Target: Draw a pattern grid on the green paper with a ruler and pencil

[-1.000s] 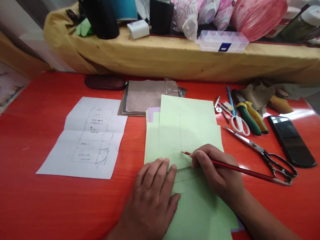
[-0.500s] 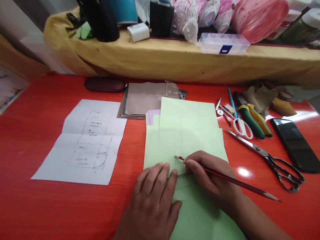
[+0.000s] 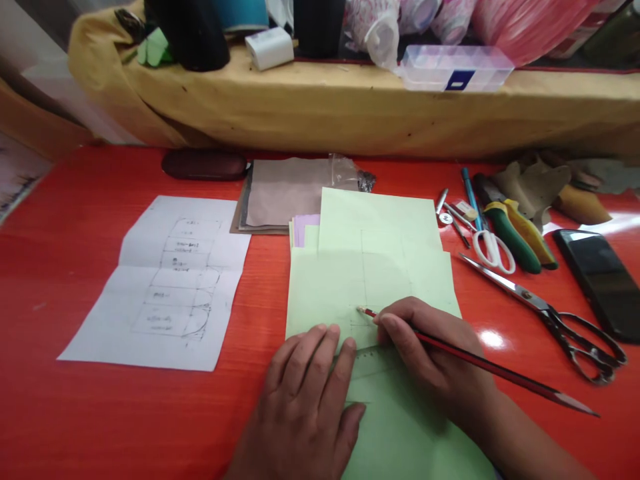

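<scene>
Light green paper sheets point(image 3: 320, 287) lie overlapping in front of me, with thin pencil lines drawn on them. My left hand point(image 3: 310, 393) is spread flat on the paper, fingers slightly apart. Just beside its fingertips a dark curved edge with small marks shows between the two hands; what it belongs to I cannot make out. My right hand point(image 3: 430, 353) grips a red and black pencil point(image 3: 495, 365) turned end for end. Its eraser end touches the paper near the drawn lines, while the sharpened point sticks out to the lower right.
A creased white sheet with a drawn pattern point(image 3: 110, 300) lies to the left. On the right are large scissors point(image 3: 525, 293), small white-handled scissors point(image 3: 493, 252), green-yellow pliers point(image 3: 520, 240) and a phone point(image 3: 600, 283). Behind, a cloth-covered ledge point(image 3: 300, 107) carries a clear plastic box point(image 3: 430, 67).
My right hand has shifted slightly right, the pencil's eraser end moving a little right and up along the lines. My left hand stays in place. The view has tilted down slightly.
</scene>
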`<state>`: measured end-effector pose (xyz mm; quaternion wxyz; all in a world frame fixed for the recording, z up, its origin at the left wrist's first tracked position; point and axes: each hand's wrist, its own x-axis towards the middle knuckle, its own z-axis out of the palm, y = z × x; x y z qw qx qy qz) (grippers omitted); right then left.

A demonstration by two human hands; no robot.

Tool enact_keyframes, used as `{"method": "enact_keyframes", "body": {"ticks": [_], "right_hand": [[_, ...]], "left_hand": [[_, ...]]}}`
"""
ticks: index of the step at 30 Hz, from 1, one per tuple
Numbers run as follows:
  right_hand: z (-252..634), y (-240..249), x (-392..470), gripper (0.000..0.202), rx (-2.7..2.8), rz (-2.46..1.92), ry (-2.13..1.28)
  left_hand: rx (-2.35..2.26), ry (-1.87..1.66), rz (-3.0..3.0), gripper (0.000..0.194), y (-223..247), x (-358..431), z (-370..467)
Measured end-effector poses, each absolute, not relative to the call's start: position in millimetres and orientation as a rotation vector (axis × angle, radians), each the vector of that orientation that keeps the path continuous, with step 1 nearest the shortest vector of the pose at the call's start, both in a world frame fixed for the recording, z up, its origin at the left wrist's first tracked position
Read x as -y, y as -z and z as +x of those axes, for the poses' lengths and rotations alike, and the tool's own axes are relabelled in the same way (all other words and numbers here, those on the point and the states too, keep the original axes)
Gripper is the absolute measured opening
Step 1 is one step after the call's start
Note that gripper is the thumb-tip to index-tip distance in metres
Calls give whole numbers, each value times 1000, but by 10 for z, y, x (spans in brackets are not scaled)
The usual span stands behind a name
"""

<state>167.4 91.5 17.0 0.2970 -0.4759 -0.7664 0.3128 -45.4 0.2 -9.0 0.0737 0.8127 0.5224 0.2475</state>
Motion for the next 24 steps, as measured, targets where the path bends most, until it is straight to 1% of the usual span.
{"method": "enact_keyframes", "body": {"ticks": [7,11,14,19,24], "right_hand": [[1700,-155,-921,33,1993,-1302,-864],[1693,-174,-925,31,1977,-1196,-1004],[1698,-220,-934,31,1817,-1167,-1044],[1689,-240,-949,22,1548,-1179,-1151],[1673,-195,-965,30,1427,-1166,-1205]], "left_hand": [[-1572,-703,2419,45,66,26,-464],[-1571,-719,2418,45,60,32,-462],[-1594,-745,2426,44,39,22,-453],[-1571,-647,2532,43,-26,-40,-525],[-1539,-507,2661,40,-189,-24,-594]]}}
